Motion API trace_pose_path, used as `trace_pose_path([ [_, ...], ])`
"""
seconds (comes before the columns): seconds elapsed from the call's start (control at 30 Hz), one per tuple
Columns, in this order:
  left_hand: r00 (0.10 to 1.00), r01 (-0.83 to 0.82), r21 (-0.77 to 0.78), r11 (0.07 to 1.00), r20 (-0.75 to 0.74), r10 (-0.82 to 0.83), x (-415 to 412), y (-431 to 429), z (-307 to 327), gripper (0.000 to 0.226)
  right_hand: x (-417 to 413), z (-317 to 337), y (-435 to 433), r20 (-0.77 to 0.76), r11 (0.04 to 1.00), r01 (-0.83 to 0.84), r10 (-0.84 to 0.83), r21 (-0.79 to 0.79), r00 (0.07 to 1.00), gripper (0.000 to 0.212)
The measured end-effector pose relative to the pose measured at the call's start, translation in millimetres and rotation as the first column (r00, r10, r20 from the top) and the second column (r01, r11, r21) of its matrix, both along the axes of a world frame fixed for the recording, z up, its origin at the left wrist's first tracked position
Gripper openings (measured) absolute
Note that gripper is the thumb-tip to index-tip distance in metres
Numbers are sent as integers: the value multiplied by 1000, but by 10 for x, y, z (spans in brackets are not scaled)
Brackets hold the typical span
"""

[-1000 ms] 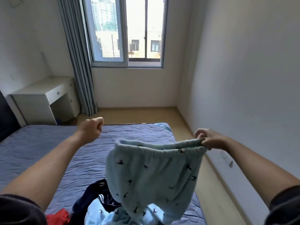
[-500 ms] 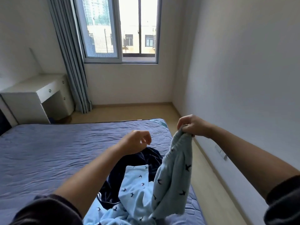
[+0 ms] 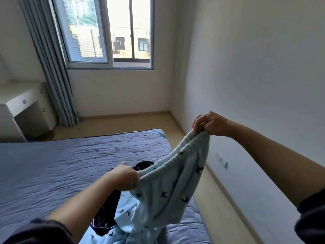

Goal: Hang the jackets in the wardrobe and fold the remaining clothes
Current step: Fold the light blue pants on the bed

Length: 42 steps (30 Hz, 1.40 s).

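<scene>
From the head camera, your right hand [image 3: 210, 125] pinches one end of the elastic waistband of the pale blue printed trousers [image 3: 168, 187], raised toward two o'clock, while your left hand [image 3: 125, 176] grips the other end lower, near the centre. The trousers hang unfolded above more clothing: a dark navy garment [image 3: 105, 217] and more pale blue printed fabric [image 3: 126, 231] at six o'clock. I judge the folding barely begun; no wardrobe or jackets show. The bed [image 3: 52, 164], under a quilted blue cover, fills nine o'clock; window [image 3: 109, 32] and curtain [image 3: 51, 67] sit at eleven.
</scene>
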<state>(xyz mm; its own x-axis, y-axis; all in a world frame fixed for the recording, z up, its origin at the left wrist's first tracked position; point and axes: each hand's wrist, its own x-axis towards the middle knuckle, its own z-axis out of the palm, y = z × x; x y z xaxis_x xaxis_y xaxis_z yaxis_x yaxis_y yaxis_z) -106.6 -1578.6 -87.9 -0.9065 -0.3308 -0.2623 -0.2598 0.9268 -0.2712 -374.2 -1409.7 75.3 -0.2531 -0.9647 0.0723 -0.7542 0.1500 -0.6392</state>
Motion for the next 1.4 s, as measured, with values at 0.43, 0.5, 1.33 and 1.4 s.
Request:
trace_pose_path([
  [0.43,983,-142,-579,803,-179,44,912,-864,1321,48,-150,129,-35,-663,927,-38,294,372,688,28],
  [0.5,973,-220,-581,784,-184,137,977,-874,1588,45,-170,266,-68,-706,938,-15,272,347,654,24],
  [1.33,667,-654,-530,540,-740,81,1362,-602,4305,25,-110,2526,-274,-49,821,65,-113,-567,992,28],
  [1.4,635,-670,-487,560,-767,92,1417,-625,4270,20,-74,2479,-297,103,788,87,-30,-610,994,19],
])
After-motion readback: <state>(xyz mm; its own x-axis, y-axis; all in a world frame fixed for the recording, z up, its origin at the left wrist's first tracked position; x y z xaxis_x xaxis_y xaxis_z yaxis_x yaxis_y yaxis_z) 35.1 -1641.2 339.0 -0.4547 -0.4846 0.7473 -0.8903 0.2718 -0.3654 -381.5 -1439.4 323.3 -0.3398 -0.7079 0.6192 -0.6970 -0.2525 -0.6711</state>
